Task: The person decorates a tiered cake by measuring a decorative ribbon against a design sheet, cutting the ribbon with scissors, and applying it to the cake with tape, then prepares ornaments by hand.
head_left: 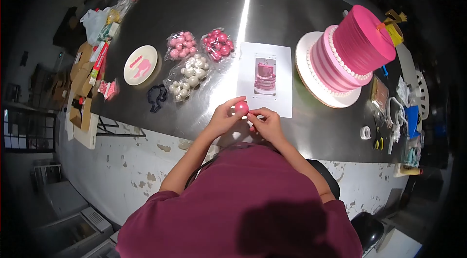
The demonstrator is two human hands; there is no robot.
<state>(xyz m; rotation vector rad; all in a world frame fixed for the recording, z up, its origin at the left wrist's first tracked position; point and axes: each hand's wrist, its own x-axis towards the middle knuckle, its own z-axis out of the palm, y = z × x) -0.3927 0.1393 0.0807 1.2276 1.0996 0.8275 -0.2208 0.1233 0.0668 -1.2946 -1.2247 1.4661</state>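
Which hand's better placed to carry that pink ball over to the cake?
Probably the right hand: the cake stands on that side. But the left hand pinches the pink ball, and the right only touches beside it, so it would need a handover.

Bare steel table (272, 19) is lying open beyond the printed sheet (265, 79). Bags of balls (192, 61) are crowding the left, the tiered pink cake (348, 53) is blocking the right, and tools (394, 121) are cluttering the far right edge.
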